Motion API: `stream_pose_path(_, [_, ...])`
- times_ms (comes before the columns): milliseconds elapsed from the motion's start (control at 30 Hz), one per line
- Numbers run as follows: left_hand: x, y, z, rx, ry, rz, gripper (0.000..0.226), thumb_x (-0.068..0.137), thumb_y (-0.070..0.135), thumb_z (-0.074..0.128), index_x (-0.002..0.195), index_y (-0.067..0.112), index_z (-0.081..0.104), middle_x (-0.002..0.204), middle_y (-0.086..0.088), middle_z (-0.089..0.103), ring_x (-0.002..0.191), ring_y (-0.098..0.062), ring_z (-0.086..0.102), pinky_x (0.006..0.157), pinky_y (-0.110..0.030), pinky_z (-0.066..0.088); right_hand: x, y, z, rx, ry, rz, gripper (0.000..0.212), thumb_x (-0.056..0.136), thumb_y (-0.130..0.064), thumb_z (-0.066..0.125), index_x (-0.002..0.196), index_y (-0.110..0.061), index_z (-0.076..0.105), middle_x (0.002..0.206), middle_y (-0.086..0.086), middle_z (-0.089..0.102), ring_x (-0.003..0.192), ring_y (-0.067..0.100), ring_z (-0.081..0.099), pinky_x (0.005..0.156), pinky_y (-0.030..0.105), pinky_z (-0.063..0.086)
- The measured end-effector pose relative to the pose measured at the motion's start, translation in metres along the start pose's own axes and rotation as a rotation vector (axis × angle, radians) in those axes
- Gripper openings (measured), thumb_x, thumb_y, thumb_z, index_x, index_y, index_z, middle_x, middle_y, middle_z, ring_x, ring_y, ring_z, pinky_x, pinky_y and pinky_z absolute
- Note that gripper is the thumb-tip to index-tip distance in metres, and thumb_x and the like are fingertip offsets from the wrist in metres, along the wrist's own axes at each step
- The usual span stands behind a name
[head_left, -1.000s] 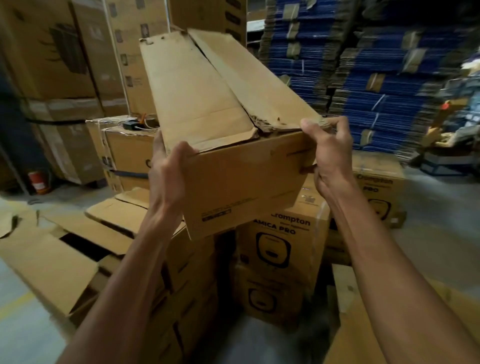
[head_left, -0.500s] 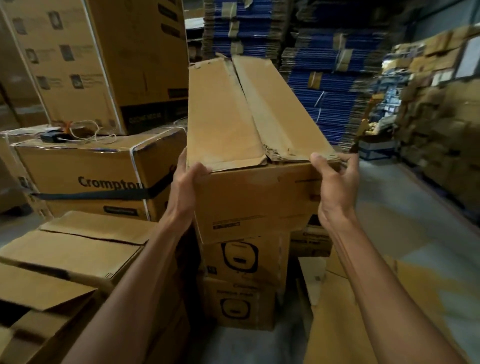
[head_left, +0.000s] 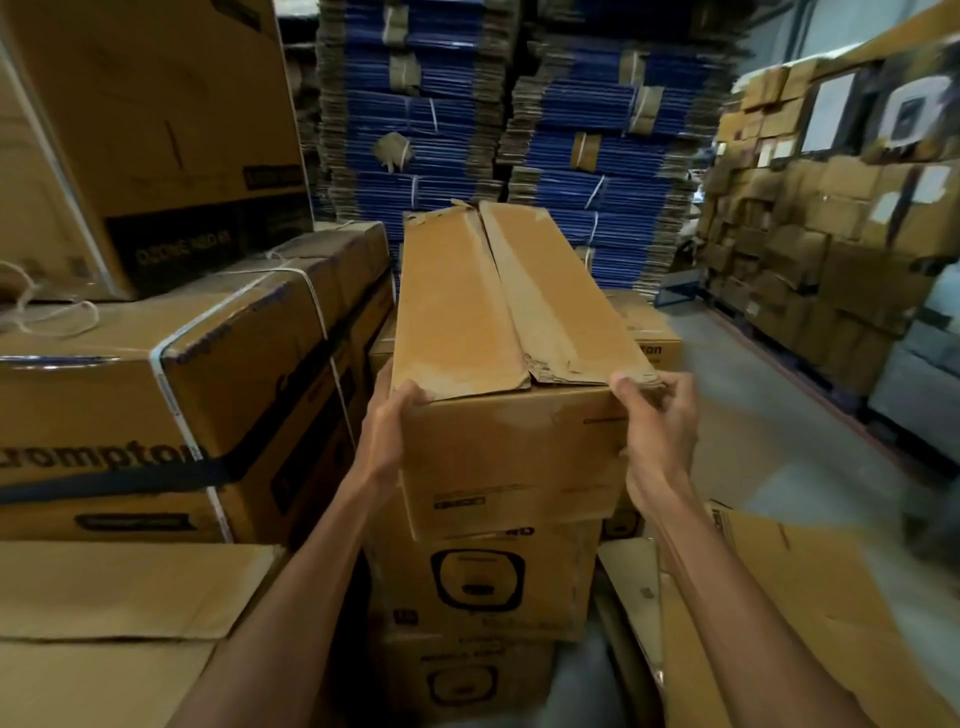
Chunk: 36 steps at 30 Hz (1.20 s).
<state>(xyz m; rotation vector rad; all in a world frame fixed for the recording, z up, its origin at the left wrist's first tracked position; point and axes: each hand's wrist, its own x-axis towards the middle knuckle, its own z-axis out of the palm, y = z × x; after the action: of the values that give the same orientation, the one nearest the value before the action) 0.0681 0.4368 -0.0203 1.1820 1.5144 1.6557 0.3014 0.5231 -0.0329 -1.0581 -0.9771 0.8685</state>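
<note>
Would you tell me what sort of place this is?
Probably a warehouse: bundled blue cartons stacked high, packed boxes along the right, and strapped Crompton boxes beside the held box.

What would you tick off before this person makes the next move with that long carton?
1. Left hand grips the long carton at its near left corner: ok.
2. Right hand grips the near right corner: ok.
3. Top flaps closed tight: not ok, the seam gapes and the near edge is torn.
4. Stack of printed boxes below offers a flat landing: cannot tell, the carton hides its top.
5. Room beside the strapped box on the left: cannot tell, the two look very close.
</note>
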Motion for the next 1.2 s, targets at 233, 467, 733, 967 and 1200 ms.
stream_pose_path(233, [0.067, -0.037, -0.003, 0.050, -0.079, -0.081, 0.038, 0.078, 0.050, 0.052, 0.116, 0.051, 0.054, 0.121, 0.010, 0.062, 0.112, -0.020, 0.058, 0.101, -0.056, 0.049, 0.032, 0.034, 0.041, -0.098, 0.073, 0.060, 0.029, 0.090, -0.031, 0.075, 0.104, -0.023, 0.051, 0.109, -0.005, 0.064, 0.095, 0.011, 0.061, 0.078, 0.038, 0.054])
stream_pose_path(467, [0.110, -0.039, 0.003, 0.085, -0.172, -0.082, 0.045, 0.085, 0.052, 0.048, 0.129, 0.046, 0.048, 0.127, 0.010, 0.058, 0.117, -0.019, 0.055, 0.107, -0.057, 0.044, 0.065, 0.030, 0.061, -0.250, -0.021, 0.125, 0.023, 0.098, -0.041, 0.055, 0.108, -0.032, 0.037, 0.110, -0.004, 0.058, 0.102, 0.021, 0.058, 0.092, 0.055, 0.052])
stream_pose_path(733, [0.113, 0.000, 0.006, 0.540, -0.086, 0.363, 0.075, 0.088, 0.036, 0.062, 0.156, 0.027, 0.031, 0.161, -0.002, 0.034, 0.136, -0.010, 0.032, 0.111, -0.038, 0.030, 0.000, 0.115, 0.031, 0.016, 0.144, 0.427, 0.039, 0.099, -0.027, 0.064, 0.130, -0.015, 0.044, 0.116, -0.007, 0.053, 0.107, 0.021, 0.054, 0.096, 0.052, 0.047])
stream_pose_path(967, [0.133, 0.021, 0.074, 1.350, -0.444, 0.513, 0.097, 0.086, 0.074, 0.056, 0.161, 0.033, 0.012, 0.170, -0.002, 0.013, 0.156, -0.030, 0.009, 0.123, -0.061, 0.006, -0.049, 0.171, 0.065, 0.474, -0.148, 0.952, 0.071, 0.095, -0.026, 0.070, 0.155, -0.009, 0.035, 0.157, 0.021, 0.036, 0.145, 0.037, 0.037, 0.115, 0.051, 0.039])
stream_pose_path(1200, [0.127, -0.006, 0.085, 1.410, -0.405, 0.522, 0.098, 0.081, 0.073, 0.062, 0.159, 0.033, 0.018, 0.165, -0.002, 0.028, 0.150, -0.029, 0.026, 0.119, -0.057, 0.021, -0.045, 0.173, 0.083, 0.667, -0.102, 0.988, 0.098, 0.081, -0.033, 0.078, 0.160, -0.015, 0.024, 0.166, 0.022, 0.015, 0.151, 0.040, 0.022, 0.118, 0.056, 0.033])
